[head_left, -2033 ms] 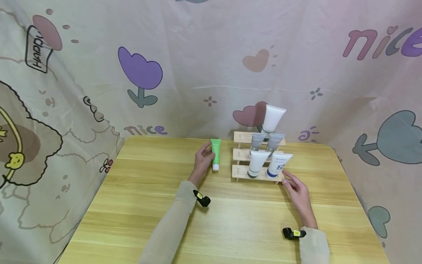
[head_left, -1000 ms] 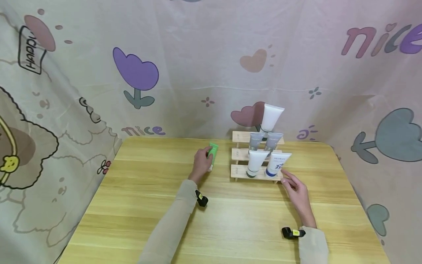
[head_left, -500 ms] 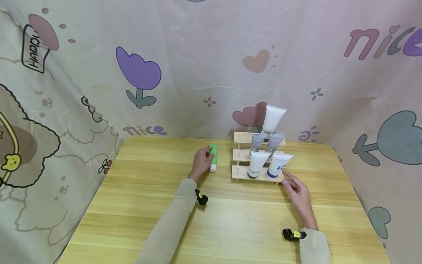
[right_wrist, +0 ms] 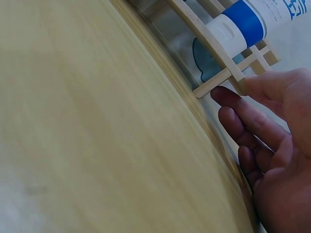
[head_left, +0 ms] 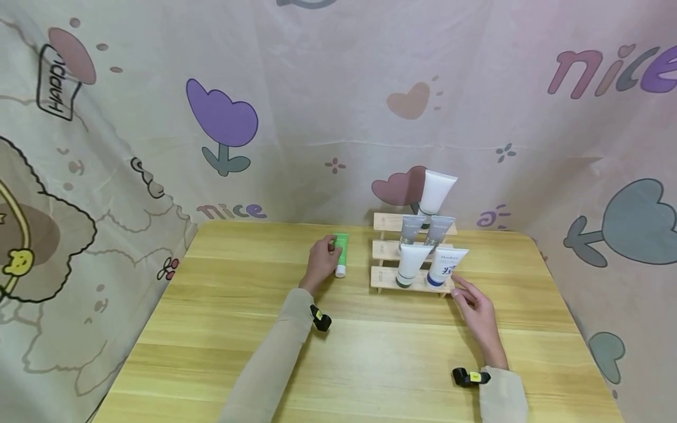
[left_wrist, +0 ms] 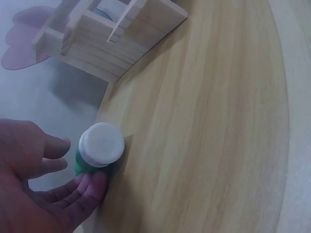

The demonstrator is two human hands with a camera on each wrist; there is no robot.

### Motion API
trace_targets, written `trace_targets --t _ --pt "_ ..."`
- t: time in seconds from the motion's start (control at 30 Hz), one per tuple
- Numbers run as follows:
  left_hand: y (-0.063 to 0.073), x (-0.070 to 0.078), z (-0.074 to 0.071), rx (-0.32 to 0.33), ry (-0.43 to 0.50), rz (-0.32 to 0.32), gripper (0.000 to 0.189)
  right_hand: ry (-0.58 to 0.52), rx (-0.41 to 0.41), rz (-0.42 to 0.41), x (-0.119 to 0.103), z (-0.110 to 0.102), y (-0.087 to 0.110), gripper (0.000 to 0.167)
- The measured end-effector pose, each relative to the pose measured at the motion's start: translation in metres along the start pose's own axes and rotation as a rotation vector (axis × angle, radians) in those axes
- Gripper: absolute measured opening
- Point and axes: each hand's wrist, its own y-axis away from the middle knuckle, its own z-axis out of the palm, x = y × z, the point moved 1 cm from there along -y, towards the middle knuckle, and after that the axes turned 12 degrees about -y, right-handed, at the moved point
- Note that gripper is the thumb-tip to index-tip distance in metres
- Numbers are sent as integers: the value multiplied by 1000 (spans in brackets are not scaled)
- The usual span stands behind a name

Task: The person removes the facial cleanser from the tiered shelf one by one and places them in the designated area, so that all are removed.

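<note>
Left hand is loosely curled round a green squeeze tube, thumb over it, fingertips against its body. Tube is near the 12 o'clock edge of the counter, white cap aimed at 6; can't tell if it lies flat or is slightly raised. Right hand pinches the 4 o'clock corner of a three-tier wooden stand between thumb and index, other fingers loosely bent. Stand is at the green tube's 3 o'clock, near but apart. It holds five tubes, caps down: front tier, a white tube with dark green base and a white blue-banded tube; middle, two grey tubes; top, another white tube. Patterned cloth hangs at 12.
</note>
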Motion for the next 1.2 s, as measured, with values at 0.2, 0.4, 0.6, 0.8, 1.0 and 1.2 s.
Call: trace_targets --t 0.2,0.4,0.6,0.8,1.0,1.2 --pt "3 4 -5 22 15 19 40 9 -2 -3 0 -1 0 41" --pt "4 13 -13 100 93 50 35 0 2 3 0 0 1 40" --pt "6 28 -22 139 168 129 29 -11 0 2 -1 -1 2 41" --pt "8 47 -30 144 282 221 27 -4 2 -10 -2 -1 3 40" --pt "12 69 -39 125 344 268 27 -4 -1 -7 -2 0 2 40" --pt "16 92 -46 109 431 334 26 -8 -14 -6 -23 2 5 39"
